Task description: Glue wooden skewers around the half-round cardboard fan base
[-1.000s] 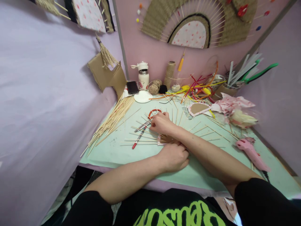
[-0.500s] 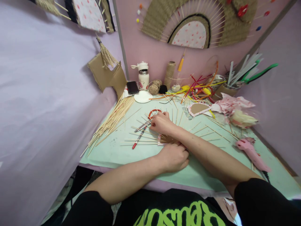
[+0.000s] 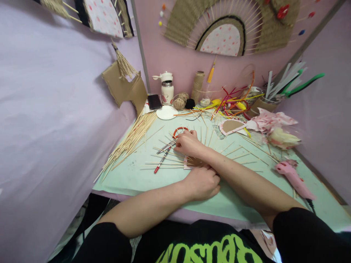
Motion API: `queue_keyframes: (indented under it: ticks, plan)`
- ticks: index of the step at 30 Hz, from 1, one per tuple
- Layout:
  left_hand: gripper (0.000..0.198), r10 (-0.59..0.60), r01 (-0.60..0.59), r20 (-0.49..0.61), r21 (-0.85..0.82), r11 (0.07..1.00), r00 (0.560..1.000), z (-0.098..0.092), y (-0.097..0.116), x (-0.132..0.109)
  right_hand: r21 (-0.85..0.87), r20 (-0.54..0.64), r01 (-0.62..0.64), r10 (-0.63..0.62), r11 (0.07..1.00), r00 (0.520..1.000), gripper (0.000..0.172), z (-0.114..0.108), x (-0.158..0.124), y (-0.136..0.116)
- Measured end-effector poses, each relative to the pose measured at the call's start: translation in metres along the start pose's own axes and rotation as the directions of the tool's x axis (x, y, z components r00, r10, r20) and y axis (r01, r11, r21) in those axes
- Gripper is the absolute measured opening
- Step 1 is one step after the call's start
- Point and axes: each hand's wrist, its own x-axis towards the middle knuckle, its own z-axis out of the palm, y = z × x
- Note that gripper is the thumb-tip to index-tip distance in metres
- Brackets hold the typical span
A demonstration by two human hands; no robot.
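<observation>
A cardboard piece (image 3: 187,163) with a pink-and-white cloth edge lies on the table, mostly covered by my hands. Thin wooden sticks (image 3: 161,163) fan out from it to the left, the back and the right. My left hand (image 3: 204,182) is closed at its near edge, fingers curled against it. Crossing above, my right hand (image 3: 189,143) is closed with bent fingers over the sticks at the back left; what it pinches is hidden. Scissors (image 3: 167,147) with an orange-red handle and a red-ended pen (image 3: 162,161) lie under the stick ends beside it.
Loose sticks (image 3: 131,140) are heaped at the left. A pink glue gun (image 3: 294,179) lies at the right. Along the back stand a white bottle (image 3: 167,93), a phone (image 3: 155,102), twine balls (image 3: 180,101) and a twine spool (image 3: 197,87). A cloth-edged cardboard shape (image 3: 232,126) lies back right.
</observation>
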Motion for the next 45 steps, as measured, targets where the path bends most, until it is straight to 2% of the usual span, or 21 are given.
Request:
queue_keyframes:
  ticks: [19, 25, 45]
  plan:
    - [0.031, -0.009, 0.009, 0.005, -0.010, 1.000, 1.000, -0.002, 0.001, 0.000, 0.043, -0.046, 0.035, -0.033, 0.998, 0.998, 0.021, -0.004, -0.005, -0.003]
    - [0.032, -0.007, 0.007, 0.014, -0.026, 1.000, 1.000, -0.003, 0.000, 0.000, 0.048, -0.016, 0.098, -0.097, 0.994, 0.995, 0.020, -0.008, -0.009, -0.010]
    - [0.032, 0.004, -0.004, -0.007, 0.005, 1.000, 1.000, -0.001, 0.000, 0.000, 0.025, 0.014, 0.103, -0.104, 0.994, 0.995, 0.022, -0.002, -0.006, -0.013]
